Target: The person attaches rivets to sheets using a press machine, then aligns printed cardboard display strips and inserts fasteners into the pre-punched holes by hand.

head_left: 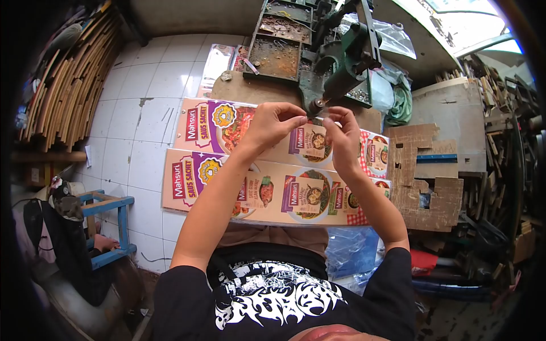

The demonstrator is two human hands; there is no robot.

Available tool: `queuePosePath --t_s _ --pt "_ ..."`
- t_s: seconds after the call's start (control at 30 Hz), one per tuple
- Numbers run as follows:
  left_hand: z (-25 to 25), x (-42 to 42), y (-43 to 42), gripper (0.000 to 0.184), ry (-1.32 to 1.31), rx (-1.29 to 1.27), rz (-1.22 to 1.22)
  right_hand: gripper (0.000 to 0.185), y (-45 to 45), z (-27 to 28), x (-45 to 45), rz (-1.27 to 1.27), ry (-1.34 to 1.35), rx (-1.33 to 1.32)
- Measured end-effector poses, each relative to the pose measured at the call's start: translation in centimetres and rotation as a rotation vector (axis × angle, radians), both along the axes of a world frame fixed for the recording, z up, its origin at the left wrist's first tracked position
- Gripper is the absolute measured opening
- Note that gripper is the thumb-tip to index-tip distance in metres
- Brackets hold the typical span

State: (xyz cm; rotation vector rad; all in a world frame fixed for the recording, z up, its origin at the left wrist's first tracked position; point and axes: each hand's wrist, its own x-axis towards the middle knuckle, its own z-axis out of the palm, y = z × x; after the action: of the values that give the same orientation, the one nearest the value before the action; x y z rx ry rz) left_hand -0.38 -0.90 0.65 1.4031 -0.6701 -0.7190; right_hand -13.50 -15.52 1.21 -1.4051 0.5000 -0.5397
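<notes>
1. 12 o'c = straight ahead of wearer. Upper sheet (284, 153), printed, lies under both hands, its far edge by the press (344, 79); lower sheet (280, 196) is next to it at 6, nearer the lap.
2. L hand (278, 123): thumb & fingertips drawn together just off the press's lower end, at its 8. R hand (341, 132): likewise bent in, at its 4. Poss. a tiny pale bit btwn R fingertips; can't tell for sure what either hand grips.
3. Handling (judgement): sheets look light, thin, fairly stiff; glossy, so prob. slippery. Corners could crease. Best hold: flat by opp. short edges, at 9 & 3, w/ a palm under the middle vs. sagging.
4. Edges: short ends at 9 stick out over tiled floor (149, 165), w/ room that way. At 3, cut cardboard (435, 207) sits tight against the sheets.
5. At 12, press plus parts tray (272, 78) block travel; brown board (230, 86) shows at 11. At 6, wearer's body is v. close, so little room.
</notes>
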Motion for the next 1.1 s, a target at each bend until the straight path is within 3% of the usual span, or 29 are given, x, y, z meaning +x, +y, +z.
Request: queuePosePath --t_s 0.1,0.2,0.27,0.37,0.43,0.5,0.63,0.7,0.77,0.83,0.87,1.03,1.1 --pt "-1.0 0.2 -0.3 0.021 -0.015 -0.078 -0.030 0.029 1.4 0.5 -0.7 0.178 0.057 -0.408" --pt "-0.8 0.4 0.1 0.022 0.050 -0.096 -0.089 0.030 1.7 1.0 -0.8 0.219 0.023 -0.547" --pt "0.4 0.3 0.5 0.022 0.125 -0.061 -0.120 0.027 1.3 1.2 -0.9 0.176 -0.038 -0.825" --pt "0.6 0.1 0.6 0.023 0.165 0.005 -0.293 0.023 0.6 1.6 -1.1 0.193 -0.120 -0.942" --pt "-1.6 0.4 -0.2 0.025 0.132 -0.080 -0.398 0.020 0.3 1.9 -1.6 0.208 -0.096 -0.928" --pt "-2.3 0.1 -0.2 0.027 0.082 0.009 -0.382 0.017 -1.1 1.8 -1.7 0.340 -0.108 -0.981" --pt "-2.5 -0.2 -0.6 0.026 0.152 -0.045 -0.389 0.010 -6.7 1.9 -1.2 0.462 0.126 -0.915" --pt "-2.3 -0.5 -0.7 0.026 0.077 -0.002 -0.318 0.009 -9.7 2.3 -0.2 0.296 0.302 -0.906" --pt "-1.5 -0.6 -0.6 0.026 0.020 0.023 -0.323 0.013 -12.4 0.9 1.1 0.174 0.224 -0.927" --pt "-1.1 -0.8 -0.5 0.025 -0.043 0.043 -0.327 0.024 -13.5 0.7 2.2 -0.081 0.195 -0.578" --pt "-1.3 -0.8 -0.5 0.024 -0.038 0.038 -0.336 0.035 -14.0 0.1 2.6 -0.060 0.140 -0.505" --pt "-0.7 -1.4 0.0 0.021 -0.127 0.101 -0.325 0.042 -11.3 0.1 0.3 -0.090 0.110 -0.478" --pt "-1.6 -1.3 -0.2 0.020 -0.141 0.105 -0.317 0.044 -9.9 0.7 -2.4 -0.040 0.163 -0.598"
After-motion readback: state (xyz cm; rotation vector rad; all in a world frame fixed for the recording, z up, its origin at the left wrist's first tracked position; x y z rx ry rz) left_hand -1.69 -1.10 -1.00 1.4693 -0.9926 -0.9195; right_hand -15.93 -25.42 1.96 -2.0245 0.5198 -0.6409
